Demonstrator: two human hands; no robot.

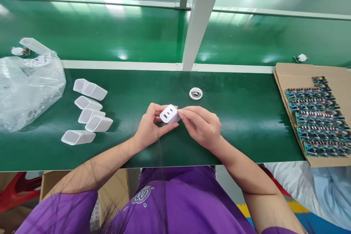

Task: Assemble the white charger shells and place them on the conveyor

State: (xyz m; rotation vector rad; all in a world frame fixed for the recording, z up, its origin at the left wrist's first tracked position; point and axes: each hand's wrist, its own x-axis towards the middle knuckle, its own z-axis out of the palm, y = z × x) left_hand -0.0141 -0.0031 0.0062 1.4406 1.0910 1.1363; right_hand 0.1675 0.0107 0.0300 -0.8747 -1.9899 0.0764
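We see the left hand (149, 126) curled around a white block (169, 113), thumb underneath and fingers behind, so the grip is closed on it. The block is held up off the green bench (238, 98) in front of the body, tilted, its slotted end turned up toward the wearer; we judge that this keeps that end in clear sight. The right hand (204, 126) has thumb and forefinger drawn together at the block's right edge, touching it; whether they pinch it or merely steady it, we cannot tell. Just beyond the hands lies a small round piece (195, 94), white-rimmed with a dark middle, probably set there to be near either hand. To the left, six hollow white shells (96, 92) lie on their sides, their open ends facing left, loosely grouped within reach, we think. Farther left is a clear plastic bag (30, 91). At the far right, circuit boards (319, 131) lie in rows on a cardboard sheet (290, 71), which perhaps keeps them off the bench surface and in order.
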